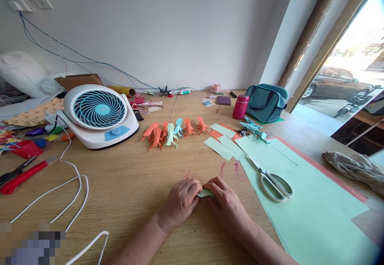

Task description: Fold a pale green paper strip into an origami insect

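Low over the wooden table [126,201], my left hand [183,199] and my right hand [226,205] pinch a small folded piece of pale green paper [205,193] between them. The fingers of both hands are closed and cover most of it. Beyond my hands stand several folded paper figures: orange ones [156,138], a pale green one [171,135] and a blue one [178,127]. To the right of my right hand, white-handled scissors [276,185] lie on large sheets of pale green paper [318,201].
A white fan [102,115] stands at the left, its white cable [79,177] running across the table. Near the left edge lies a red-handled tool [25,177]. Cut paper pieces [220,148], a pink bottle [240,107] and a teal bag [265,104] are at the right.
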The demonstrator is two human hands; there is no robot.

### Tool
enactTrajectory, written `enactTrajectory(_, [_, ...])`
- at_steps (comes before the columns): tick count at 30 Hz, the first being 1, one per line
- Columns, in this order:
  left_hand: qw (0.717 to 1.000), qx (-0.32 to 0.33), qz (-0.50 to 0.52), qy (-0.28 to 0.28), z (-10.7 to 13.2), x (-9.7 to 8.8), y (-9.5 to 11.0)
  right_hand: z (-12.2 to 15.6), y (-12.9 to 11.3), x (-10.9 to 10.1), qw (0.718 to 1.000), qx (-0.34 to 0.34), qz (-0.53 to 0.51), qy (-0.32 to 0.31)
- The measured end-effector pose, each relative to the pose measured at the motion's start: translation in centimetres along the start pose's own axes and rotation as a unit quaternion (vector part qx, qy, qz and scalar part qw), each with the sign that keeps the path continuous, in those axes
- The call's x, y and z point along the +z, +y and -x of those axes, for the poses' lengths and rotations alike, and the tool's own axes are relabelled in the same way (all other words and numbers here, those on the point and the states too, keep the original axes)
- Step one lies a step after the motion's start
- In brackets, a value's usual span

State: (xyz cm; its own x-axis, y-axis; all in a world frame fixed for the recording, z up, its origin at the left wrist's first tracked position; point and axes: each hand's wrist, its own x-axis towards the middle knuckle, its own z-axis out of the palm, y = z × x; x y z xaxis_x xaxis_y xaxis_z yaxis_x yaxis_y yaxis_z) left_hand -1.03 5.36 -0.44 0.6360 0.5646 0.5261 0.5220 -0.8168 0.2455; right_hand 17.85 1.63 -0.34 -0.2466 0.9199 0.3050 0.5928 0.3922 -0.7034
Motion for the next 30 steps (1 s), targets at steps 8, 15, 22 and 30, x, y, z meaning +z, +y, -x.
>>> enactTrajectory(8, [0.999,0.011,-0.018,0.027,0.0,-0.2,0.0,0.2,-0.1,-0.1,1.0,-0.013,0.026,0.008])
enactTrajectory(15, [0.999,-0.02,0.008,0.045,0.0,-0.2,0.2,0.1,-0.1,-0.3,0.998,-0.039,0.051,0.025])
enactTrajectory(22, [0.998,-0.037,0.024,0.035,0.1,-0.4,0.2,0.0,-0.1,-0.3,0.997,-0.049,0.052,0.038])
enactTrajectory(30, [0.99,0.037,0.03,0.13,-2.1,-3.4,2.5,-0.1,-0.5,-0.5,0.995,-0.065,0.03,0.069])
